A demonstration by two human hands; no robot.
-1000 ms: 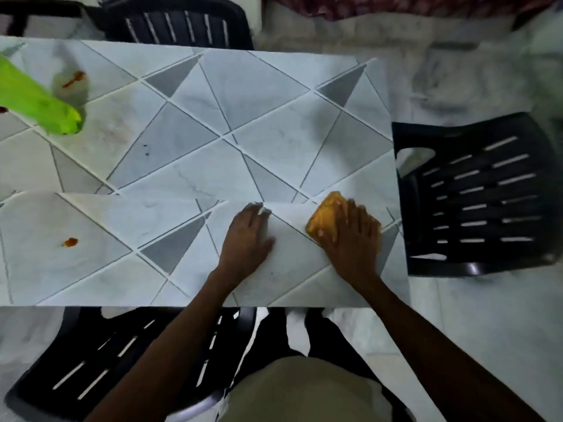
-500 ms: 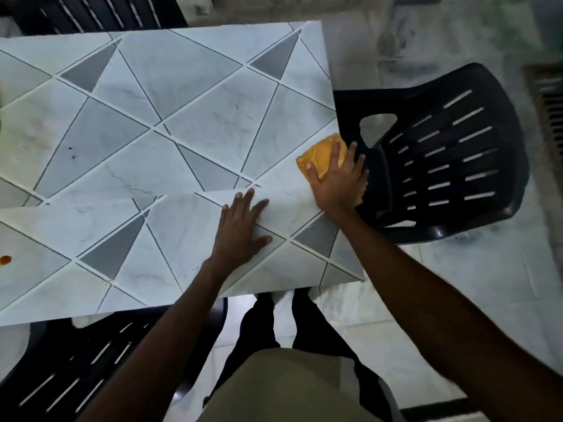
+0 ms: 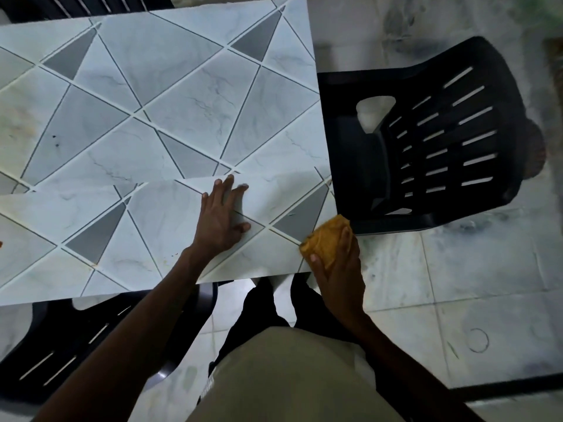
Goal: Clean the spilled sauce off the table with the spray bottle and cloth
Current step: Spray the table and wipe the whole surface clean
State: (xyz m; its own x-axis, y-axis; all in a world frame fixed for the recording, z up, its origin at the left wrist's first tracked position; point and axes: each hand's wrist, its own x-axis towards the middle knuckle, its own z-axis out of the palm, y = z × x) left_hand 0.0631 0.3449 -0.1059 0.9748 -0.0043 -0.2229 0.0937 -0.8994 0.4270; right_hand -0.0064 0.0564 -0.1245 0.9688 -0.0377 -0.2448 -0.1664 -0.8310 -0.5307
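Note:
The table (image 3: 170, 111) has a grey and white triangle pattern. My left hand (image 3: 222, 217) rests flat on it near the front right, fingers spread. My right hand (image 3: 338, 266) grips the orange cloth (image 3: 326, 239) at the table's front right corner, with the cloth partly over the edge. A trace of red sauce (image 3: 1, 244) shows at the far left edge of the frame. The spray bottle is out of view.
A black plastic chair (image 3: 441, 141) stands right of the table. Another black chair (image 3: 61, 345) is tucked under the front edge at lower left, and a third (image 3: 76, 4) stands behind the table. The floor is pale marbled tile.
My right hand has drawn the cloth back along the right edge to the front corner. My left hand has stayed flat. The view has swung right, and the green bottle has left the frame.

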